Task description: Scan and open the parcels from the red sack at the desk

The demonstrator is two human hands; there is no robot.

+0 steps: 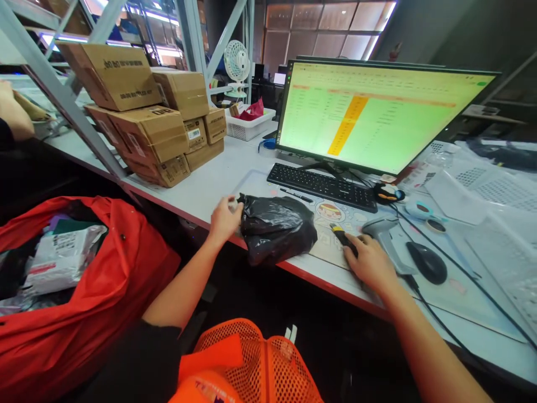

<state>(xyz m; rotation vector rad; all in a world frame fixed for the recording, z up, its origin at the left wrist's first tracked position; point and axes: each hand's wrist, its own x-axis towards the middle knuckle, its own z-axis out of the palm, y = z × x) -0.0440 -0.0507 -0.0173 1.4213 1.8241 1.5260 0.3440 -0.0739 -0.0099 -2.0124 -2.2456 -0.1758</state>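
A black plastic parcel bag (pixel 276 226) lies at the front edge of the white desk (pixel 210 187). My left hand (pixel 224 218) is curled on the bag's left end, gripping it. My right hand (pixel 369 260) rests on the desk mat to the bag's right, its fingers closed round a small black and yellow tool (pixel 342 235). A grey barcode scanner (pixel 386 238) lies just beyond that hand, beside a black mouse (pixel 427 262).
A keyboard (pixel 323 186) and a monitor (pixel 373 115) showing a green spreadsheet stand behind the bag. Stacked cardboard boxes (pixel 151 123) fill the left of the desk. A red sack of parcels (pixel 75 280) stands at lower left, an orange mesh basket (pixel 255 364) below. Another person's hand (pixel 12 112) shows far left.
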